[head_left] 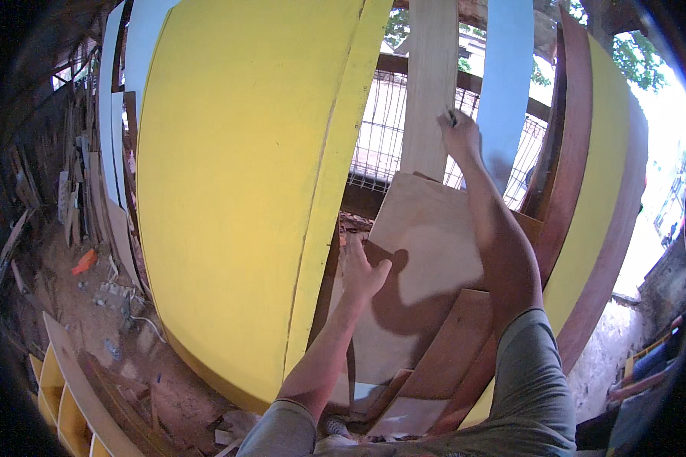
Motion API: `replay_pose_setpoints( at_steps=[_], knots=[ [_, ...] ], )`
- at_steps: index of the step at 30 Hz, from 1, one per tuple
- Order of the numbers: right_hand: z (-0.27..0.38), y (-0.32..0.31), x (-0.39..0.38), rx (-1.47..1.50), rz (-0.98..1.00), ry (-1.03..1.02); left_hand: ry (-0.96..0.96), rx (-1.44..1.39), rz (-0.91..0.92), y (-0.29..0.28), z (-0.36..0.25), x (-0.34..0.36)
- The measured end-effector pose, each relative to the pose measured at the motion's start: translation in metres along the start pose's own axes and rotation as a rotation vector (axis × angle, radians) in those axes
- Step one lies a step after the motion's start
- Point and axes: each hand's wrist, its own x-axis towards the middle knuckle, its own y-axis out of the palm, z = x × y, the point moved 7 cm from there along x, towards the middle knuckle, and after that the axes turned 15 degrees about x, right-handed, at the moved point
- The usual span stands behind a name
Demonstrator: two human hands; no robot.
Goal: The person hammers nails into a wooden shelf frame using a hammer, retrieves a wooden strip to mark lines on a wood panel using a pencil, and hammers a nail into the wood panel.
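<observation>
My left hand [364, 270] is raised beside the right edge of a large yellow board [236, 167], its thumb spread from the fingers. Nothing shows in it, and whether it touches the board I cannot tell. Farther up and to the right, my right hand [460, 139] is closed around a small dark object [453, 117], mostly covered by the fingers. That hand is in front of an upright bare wooden plank [428, 99], with a pale blue plank [504, 84] just to its right. A seam runs down the yellow board near its right edge.
A light plywood sheet [427, 228] leans behind my arms, with brown boards [457, 335] lower down. Curved red-brown and yellow panels [598, 152] stand at the right. Wire mesh [381, 114] shows between the planks. An orange item [84, 261] lies on the littered ground at left, near a yellow shelf-like frame [52, 385].
</observation>
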Motion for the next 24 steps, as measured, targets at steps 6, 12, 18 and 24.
replay_pose_setpoints(
  at_steps=[6,12,18,24],
  knots=[
    [0.093,-0.042,0.072,0.082,-0.215,-0.298,-0.042,0.082,0.036,0.003,0.009,-0.010],
    [0.216,-0.058,0.090,0.067,-0.141,-0.457,-0.041,0.134,0.206,-0.014,-0.012,-0.014],
    [0.358,-0.088,0.089,0.128,-0.334,-0.776,0.046,0.246,0.253,0.009,-0.006,0.003],
    [0.434,-0.133,0.032,0.182,-0.443,-0.951,0.128,-0.105,0.102,-0.064,-0.065,0.036]
  ],
)
